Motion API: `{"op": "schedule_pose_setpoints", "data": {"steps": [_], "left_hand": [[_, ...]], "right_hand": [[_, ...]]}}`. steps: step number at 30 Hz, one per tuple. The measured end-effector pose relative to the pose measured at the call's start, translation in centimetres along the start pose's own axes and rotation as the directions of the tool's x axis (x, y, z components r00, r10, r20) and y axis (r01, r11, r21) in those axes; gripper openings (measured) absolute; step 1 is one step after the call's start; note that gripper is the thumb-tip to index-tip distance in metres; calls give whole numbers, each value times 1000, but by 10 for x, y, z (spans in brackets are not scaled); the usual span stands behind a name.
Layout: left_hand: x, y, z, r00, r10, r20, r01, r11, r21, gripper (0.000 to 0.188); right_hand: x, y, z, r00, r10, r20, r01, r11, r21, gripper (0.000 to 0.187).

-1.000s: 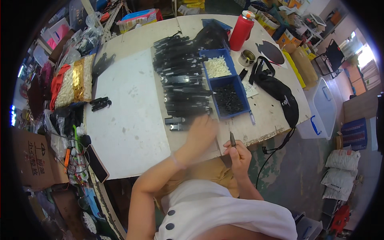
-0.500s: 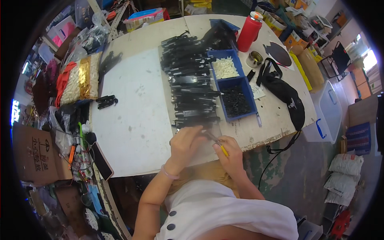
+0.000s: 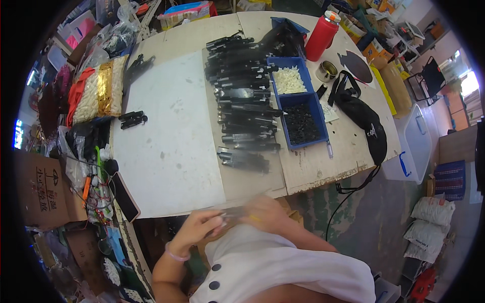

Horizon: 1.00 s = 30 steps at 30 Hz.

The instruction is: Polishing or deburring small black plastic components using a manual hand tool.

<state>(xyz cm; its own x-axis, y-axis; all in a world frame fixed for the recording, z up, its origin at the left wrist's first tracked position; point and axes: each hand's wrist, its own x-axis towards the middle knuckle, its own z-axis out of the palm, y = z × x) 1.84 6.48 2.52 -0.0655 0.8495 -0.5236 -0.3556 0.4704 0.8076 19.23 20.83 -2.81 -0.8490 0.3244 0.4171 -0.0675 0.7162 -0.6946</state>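
Close to my body, past the table's near edge, my left hand (image 3: 202,224) pinches one end of a dark, slim part (image 3: 233,213) smeared by motion. My right hand (image 3: 268,214) is closed and blurred beside it. A bit of yellow handle (image 3: 254,218) shows at its fingers, belonging to a hand tool whose kind I cannot make out. Ahead of my hands, a long row of black plastic parts (image 3: 245,121) with shiny faces lies side by side on the table. Whether the tool touches the held part is unclear.
A blue two-section bin holds white pieces (image 3: 289,81) and small black pieces (image 3: 301,123). Right of it are a red flask (image 3: 322,36), a metal cup (image 3: 326,71) and a black pouch (image 3: 361,113). A few black parts (image 3: 133,119) lie left on the white sheet (image 3: 166,146). A phone (image 3: 124,197) lies at the left edge.
Both hands have drawn back from the near end of the black row toward my body. My left hand has moved left and down; the right has moved down and slightly left with the yellow-handled tool.
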Motion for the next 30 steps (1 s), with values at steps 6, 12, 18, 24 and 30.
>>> {"op": "schedule_pose_setpoints", "data": {"steps": [6, 12, 18, 24, 30], "left_hand": [[-23, -66, -71, 989, 101, -112, 70, 351, 934, 36], [53, 5, 13, 775, 603, 187, -451, 322, 832, 32], [142, 30, 38, 555, 757, 344, -274, -225, 935, 24], [129, 29, 35, 414, 903, 111, -479, 113, 870, 25], [113, 24, 32, 335, 936, 108, -425, 48, 904, 31]], "right_hand": [[13, -13, -24, 901, 424, -92, -416, 904, 102, 14], [6, -2, -52, 781, 522, -344, -437, 849, 297, 27], [8, -5, -57, 813, 420, -402, -425, 901, 82, 24], [2, 10, -47, 803, 518, -294, -534, 845, 28, 20], [15, 5, -30, 821, 497, -281, -496, 864, 81, 18]]}}
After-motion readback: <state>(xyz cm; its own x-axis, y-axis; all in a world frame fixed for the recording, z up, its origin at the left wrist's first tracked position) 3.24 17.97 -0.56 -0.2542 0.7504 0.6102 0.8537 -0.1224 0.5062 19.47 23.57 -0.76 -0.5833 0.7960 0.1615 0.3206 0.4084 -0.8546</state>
